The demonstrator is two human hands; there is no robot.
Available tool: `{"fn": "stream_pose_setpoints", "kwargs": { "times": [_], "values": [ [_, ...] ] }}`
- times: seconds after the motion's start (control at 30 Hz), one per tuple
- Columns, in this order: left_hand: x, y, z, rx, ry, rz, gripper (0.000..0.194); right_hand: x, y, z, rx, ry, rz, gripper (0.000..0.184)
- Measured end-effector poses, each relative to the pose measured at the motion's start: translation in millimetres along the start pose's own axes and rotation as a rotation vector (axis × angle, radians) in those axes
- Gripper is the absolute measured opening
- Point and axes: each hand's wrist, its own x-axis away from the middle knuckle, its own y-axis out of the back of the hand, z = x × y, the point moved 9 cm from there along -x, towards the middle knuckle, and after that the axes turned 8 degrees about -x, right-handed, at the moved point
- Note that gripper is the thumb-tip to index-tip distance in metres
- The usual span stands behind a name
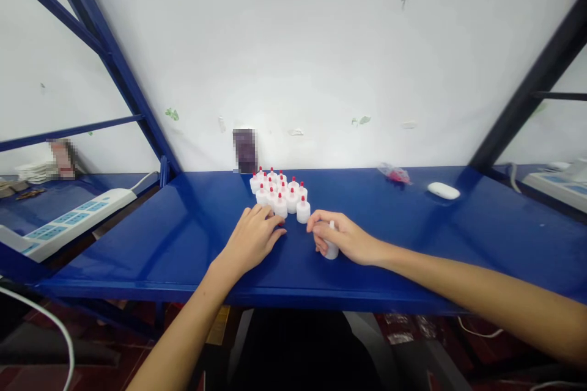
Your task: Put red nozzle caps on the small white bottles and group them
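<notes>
Several small white squeeze bottles with red tips (279, 206) stand upright in a tight cluster on the blue table (202, 208). My left hand (257, 235) is at the near-left edge of this cluster, its fingers bent and partly over the front bottles, thumb apart from them. Whether its fingertips touch a bottle is hard to see. To the right of the cluster, my right hand (342, 235) has its fingers wrapped round another white squeeze bottle (331, 249). That bottle stands upright on or just above the tabletop, and its white nozzle shows no red tip.
A crumpled clear bag with red pieces (398, 176) lies at the back right, beside a white rounded case (443, 190). A blurred dark rectangular object (246, 151) leans on the wall. Left of the table is a power strip (73, 220). Blue frame posts (132, 85) flank the table.
</notes>
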Motion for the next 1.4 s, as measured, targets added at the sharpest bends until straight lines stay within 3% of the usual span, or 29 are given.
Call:
{"fn": "stream_pose_setpoints", "kwargs": {
  "times": [0.13,0.3,0.47,0.6,0.7,0.8,1.0,1.2,1.4],
  "values": [
    [6.8,1.4,14.3,0.003,0.059,-0.036,0.027,-15.7,-17.8,0.6,0.040,0.016,0.059,0.007],
    [3.4,-3.8,9.0,-0.020,0.060,-0.013,0.027,-13.1,-26.4,1.9,0.184,-0.051,0.150,0.013],
    [1.1,4.0,-0.6,0.002,0.118,-0.064,0.020,-7.7,-13.4,22.1,0.556,0.161,-0.006,0.016],
    [3.4,20.4,-15.0,0.272,0.131,-0.229,0.011,-9.1,-5.8,25.6,0.629,0.216,-0.083,0.015],
    [7.3,29.6,-21.8,0.522,0.166,-0.355,0.009,-8.7,-7.6,26.6,0.534,0.238,-0.028,0.028],
    [9.7,33.3,-26.1,0.697,0.156,-0.402,0.007,-6.4,-14.3,25.8,0.547,0.246,0.034,0.039],
    [13.3,32.4,-26.8,0.942,0.090,-0.329,0.008,-0.8,-35.5,26.8,0.781,0.360,0.086,0.030],
    [16.8,30.4,-18.2,1.011,0.135,-0.323,0.005,-8.6,-38.8,17.4,0.873,0.277,0.104,0.031],
    [19.1,21.6,-4.0,1.094,0.255,-0.280,0.008,-25.7,-42.0,14.6,0.818,0.201,0.134,0.037]
  ]
}}
